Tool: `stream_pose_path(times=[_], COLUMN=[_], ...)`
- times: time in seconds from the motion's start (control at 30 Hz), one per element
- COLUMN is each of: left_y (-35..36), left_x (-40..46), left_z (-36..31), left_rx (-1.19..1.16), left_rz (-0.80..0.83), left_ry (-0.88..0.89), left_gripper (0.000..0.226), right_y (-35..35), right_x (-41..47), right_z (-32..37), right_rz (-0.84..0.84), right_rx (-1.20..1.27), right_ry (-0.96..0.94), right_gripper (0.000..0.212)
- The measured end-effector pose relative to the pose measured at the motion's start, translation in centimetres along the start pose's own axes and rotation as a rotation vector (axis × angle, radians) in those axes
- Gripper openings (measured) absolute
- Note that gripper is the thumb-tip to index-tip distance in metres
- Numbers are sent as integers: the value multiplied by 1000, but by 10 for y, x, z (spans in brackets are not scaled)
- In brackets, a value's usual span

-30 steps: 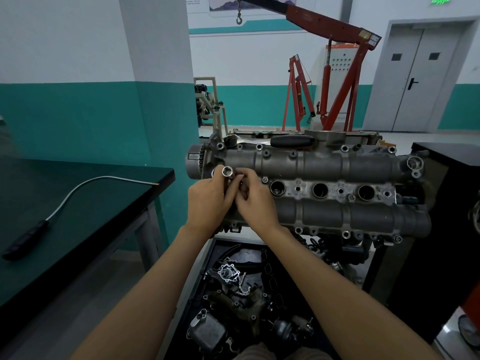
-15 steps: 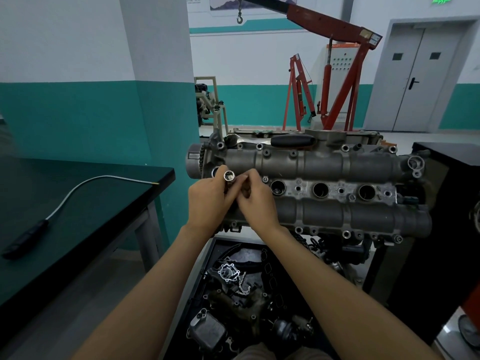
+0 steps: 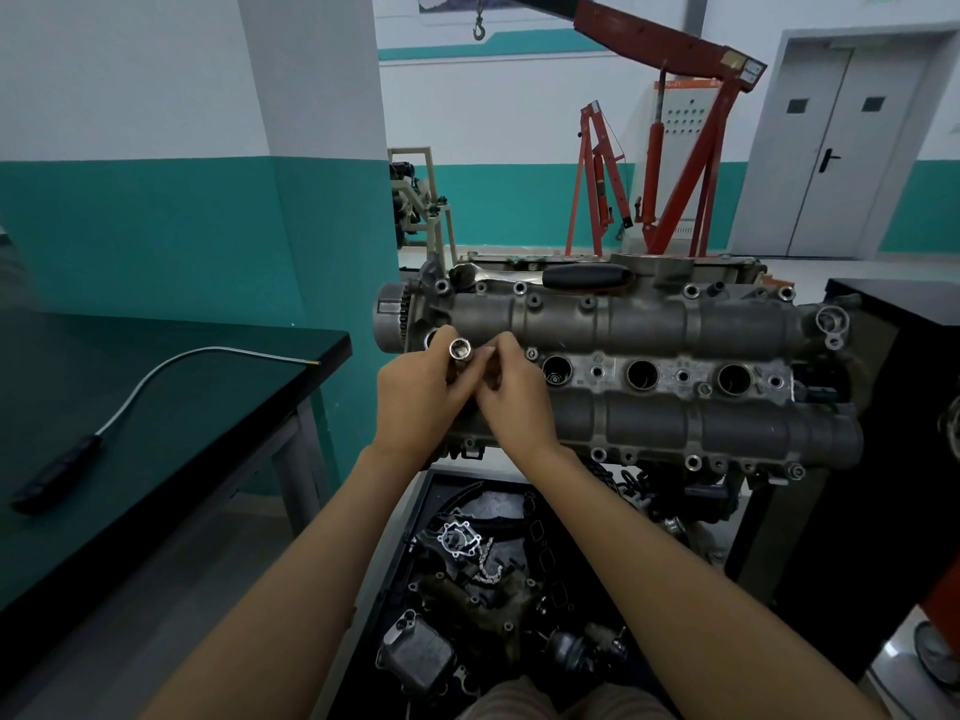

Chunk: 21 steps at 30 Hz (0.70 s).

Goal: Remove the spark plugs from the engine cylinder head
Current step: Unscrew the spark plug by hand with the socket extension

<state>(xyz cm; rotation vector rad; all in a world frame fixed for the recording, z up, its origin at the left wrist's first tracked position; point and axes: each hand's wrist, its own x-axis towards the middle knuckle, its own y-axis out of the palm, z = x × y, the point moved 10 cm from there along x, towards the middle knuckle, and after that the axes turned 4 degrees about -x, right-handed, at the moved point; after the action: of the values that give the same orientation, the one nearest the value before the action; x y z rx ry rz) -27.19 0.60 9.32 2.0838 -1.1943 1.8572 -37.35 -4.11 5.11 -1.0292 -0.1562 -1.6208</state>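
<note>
Your left hand (image 3: 415, 402) holds a shiny socket (image 3: 460, 350) over the cylinder head (image 3: 649, 330). Your right hand (image 3: 514, 402) pinches its lower end, fingers curled.

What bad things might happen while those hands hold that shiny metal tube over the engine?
1. The socket is pinched only at the fingertips of the left hand and right hand; it might slip and fall into the parts tray below.
2. Three open plug holes sit right beside the hands, so anything dropped might fall in.
3. The ratchet rests loose on top of the cylinder head; a bump may knock it off.
</note>
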Motion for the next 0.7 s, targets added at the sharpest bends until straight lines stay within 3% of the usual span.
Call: stream_pose_path(times=[0.33,0.5,0.7], left_y=[-3,-4,-5], left_x=[0,4,7], left_z=[1,8,7], left_rx=[-210,-237,-158], left_rz=[88,109,100], left_ry=[-4,-59,-95], left_gripper=[23,17,35], right_y=[2,0,-2], right_x=[-1,-2,1], right_z=[7,13,1], right_rz=[55,30,-13], right_rx=[24,-56,36], right_ry=[-19,-55,100], right_gripper=[1,13,20])
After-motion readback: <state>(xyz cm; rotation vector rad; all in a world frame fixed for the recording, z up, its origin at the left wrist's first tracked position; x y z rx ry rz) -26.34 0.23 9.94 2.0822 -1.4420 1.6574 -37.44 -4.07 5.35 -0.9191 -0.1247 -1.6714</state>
